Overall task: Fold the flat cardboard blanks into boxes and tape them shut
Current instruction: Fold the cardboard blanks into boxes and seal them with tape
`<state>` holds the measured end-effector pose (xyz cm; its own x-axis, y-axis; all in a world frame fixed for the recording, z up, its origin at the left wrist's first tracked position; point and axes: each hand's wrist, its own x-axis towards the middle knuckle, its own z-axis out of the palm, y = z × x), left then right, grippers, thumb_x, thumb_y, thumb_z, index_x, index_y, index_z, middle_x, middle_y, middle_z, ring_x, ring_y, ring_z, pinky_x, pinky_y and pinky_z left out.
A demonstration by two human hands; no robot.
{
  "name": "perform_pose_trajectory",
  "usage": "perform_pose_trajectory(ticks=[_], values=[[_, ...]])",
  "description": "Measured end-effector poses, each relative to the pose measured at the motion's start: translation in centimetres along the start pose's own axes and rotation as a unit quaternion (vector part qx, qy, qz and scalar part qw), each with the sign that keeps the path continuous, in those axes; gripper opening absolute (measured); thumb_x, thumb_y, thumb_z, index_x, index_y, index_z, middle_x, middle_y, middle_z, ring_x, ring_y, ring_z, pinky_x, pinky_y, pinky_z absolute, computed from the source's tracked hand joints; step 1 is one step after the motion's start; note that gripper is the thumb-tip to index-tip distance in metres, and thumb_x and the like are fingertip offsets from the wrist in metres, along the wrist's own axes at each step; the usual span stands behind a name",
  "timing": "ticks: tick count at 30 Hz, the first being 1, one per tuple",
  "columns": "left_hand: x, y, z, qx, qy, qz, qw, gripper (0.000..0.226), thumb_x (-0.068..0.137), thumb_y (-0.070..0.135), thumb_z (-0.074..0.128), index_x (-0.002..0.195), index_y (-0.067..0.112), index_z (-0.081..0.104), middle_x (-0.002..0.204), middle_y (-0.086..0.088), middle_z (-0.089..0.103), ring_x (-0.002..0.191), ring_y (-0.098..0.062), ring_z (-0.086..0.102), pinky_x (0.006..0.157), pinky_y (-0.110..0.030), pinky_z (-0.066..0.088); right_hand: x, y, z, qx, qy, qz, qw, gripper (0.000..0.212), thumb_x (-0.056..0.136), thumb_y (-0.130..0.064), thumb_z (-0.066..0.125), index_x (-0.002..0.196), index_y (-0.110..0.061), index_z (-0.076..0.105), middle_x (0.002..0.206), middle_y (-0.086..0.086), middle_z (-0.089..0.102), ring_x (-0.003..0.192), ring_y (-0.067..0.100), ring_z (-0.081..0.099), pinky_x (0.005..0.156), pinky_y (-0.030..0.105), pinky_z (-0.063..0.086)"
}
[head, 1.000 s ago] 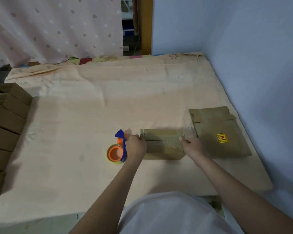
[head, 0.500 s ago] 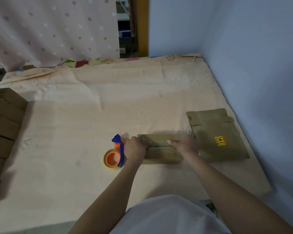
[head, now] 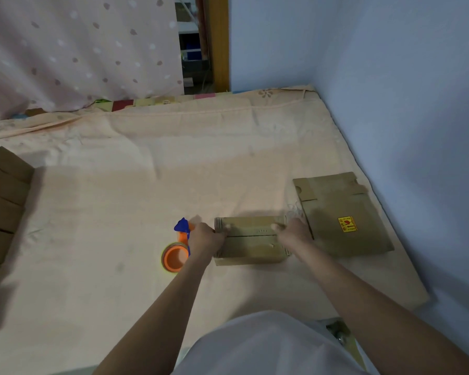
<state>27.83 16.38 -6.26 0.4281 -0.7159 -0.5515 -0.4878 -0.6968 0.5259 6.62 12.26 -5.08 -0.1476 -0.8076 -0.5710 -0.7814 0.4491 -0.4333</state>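
Two hands work a small folded brown cardboard box point(head: 251, 240) on a peach bedsheet point(head: 146, 171): left hand point(head: 205, 240) grips its left end, right hand point(head: 295, 235) presses fingers along the top seam. Light, stiff board, probably best held at the ends.

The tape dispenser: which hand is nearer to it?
Left. The left hand lies right beside the tape dispenser, at the box's left end; the right hand is at the far end.
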Motion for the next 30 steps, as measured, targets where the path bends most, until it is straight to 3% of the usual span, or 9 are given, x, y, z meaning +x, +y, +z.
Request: perform_pose_trajectory(ticks=[4,9,11,16,19,22,24,28,30], values=[[-1.7,1.1,1.3,0.092,0.036,0.037,0.994,0.057,0.071,0.06,0.079,0.089,0.012,0.054,0.076,-0.001,0.057,0.072,-0.021,0.057,0.056,-0.03,0.041,-1.3,-1.3,1.5,-0.105,0.004,-0.008,0.994,0.059,0.078,-0.07,0.07,0.088,-0.014,0.054,0.08,-0.001,0.059,0.093,0.023,0.068,0.049,0.028,0.033],[-1.4,1.0,1.0,0.087,0.04,0.028,0.995,0.054,0.073,0.054,0.081,0.088,0.012,0.05,0.081,-0.003,0.059,0.076,-0.023,0.057,0.06,-0.031,0.043,-1.1,-0.8,1.5,-0.06,0.043,0.011,0.997,0.061,0.074,-0.057,0.082,0.107,-0.01,0.061,0.105,0.003,0.069,0.104,0.024,0.066,0.064,0.028,0.042],[-0.8,0.5,0.7,0.058,0.029,0.024,0.998,0.052,0.073,0.051,0.082,0.086,0.011,0.052,0.079,-0.004,0.06,0.078,-0.025,0.061,0.06,-0.031,0.043,-1.1,-0.2,0.8,-0.037,0.041,0.006,0.998,0.057,0.077,-0.05,0.082,0.109,-0.009,0.059,0.103,0.002,0.063,0.105,0.025,0.063,0.07,0.028,0.041],[0.8,-2.1,-0.5,-0.057,-0.05,0.048,0.996,0.032,0.075,0.034,0.085,0.076,0.006,0.069,0.07,-0.003,0.067,0.071,-0.022,0.064,0.06,-0.036,0.051,0.5,2.4,-0.3,-0.004,-0.012,-0.021,1.0,0.041,0.08,-0.035,0.081,0.063,-0.013,0.05,0.062,-0.001,0.05,0.062,0.018,0.052,0.053,0.027,0.033],[0.6,-2.6,-1.2,-0.072,-0.081,0.074,0.991,0.027,0.083,0.028,0.079,0.069,0.011,0.064,0.063,0.001,0.062,0.064,-0.014,0.057,0.054,-0.022,0.043,0.5,3.0,-0.9,-0.012,-0.022,-0.036,0.999,0.045,0.088,-0.029,0.074,0.061,-0.016,0.04,0.059,0.004,0.037,0.054,0.018,0.037,0.053,0.029,0.021],[0.0,-2.5,-0.7,-0.052,-0.063,0.079,0.993,0.036,0.07,0.039,0.088,0.071,0.011,0.066,0.066,-0.001,0.065,0.064,-0.015,0.061,0.053,-0.026,0.046,0.2,2.8,-0.7,-0.012,-0.041,-0.032,0.999,0.044,0.08,-0.046,0.077,0.061,-0.015,0.052,0.059,-0.001,0.051,0.056,0.014,0.05,0.053,0.027,0.037],[-0.4,-2.5,-0.2,-0.041,-0.036,0.074,0.996,0.039,0.066,0.043,0.09,0.077,0.012,0.07,0.071,-0.002,0.07,0.07,-0.019,0.067,0.059,-0.035,0.055,1.1,3.3,0.0,-0.013,-0.032,-0.045,0.998,0.052,0.064,-0.061,0.077,0.077,-0.012,0.067,0.072,-0.001,0.068,0.07,0.016,0.065,0.066,0.031,0.054],[-0.6,-3.2,-0.3,-0.126,-0.045,0.074,0.988,0.014,0.085,0.028,0.077,0.084,0.014,0.074,0.079,-0.005,0.072,0.084,-0.027,0.067,0.074,-0.044,0.056,1.2,3.2,-0.5,-0.018,-0.03,-0.044,0.998,0.044,0.089,-0.034,0.072,0.064,-0.009,0.045,0.062,0.008,0.047,0.059,0.021,0.051,0.054,0.028,0.037],[-0.9,-3.1,-0.5,-0.143,-0.05,0.064,0.986,0.013,0.092,0.024,0.068,0.084,0.014,0.071,0.08,-0.006,0.069,0.081,-0.025,0.062,0.068,-0.037,0.051,1.8,3.3,-1.0,0.009,-0.058,-0.017,0.998,0.037,0.096,-0.023,0.064,0.08,0.008,0.055,0.083,0.028,0.062,0.075,0.032,0.067,0.066,0.037,0.058]])
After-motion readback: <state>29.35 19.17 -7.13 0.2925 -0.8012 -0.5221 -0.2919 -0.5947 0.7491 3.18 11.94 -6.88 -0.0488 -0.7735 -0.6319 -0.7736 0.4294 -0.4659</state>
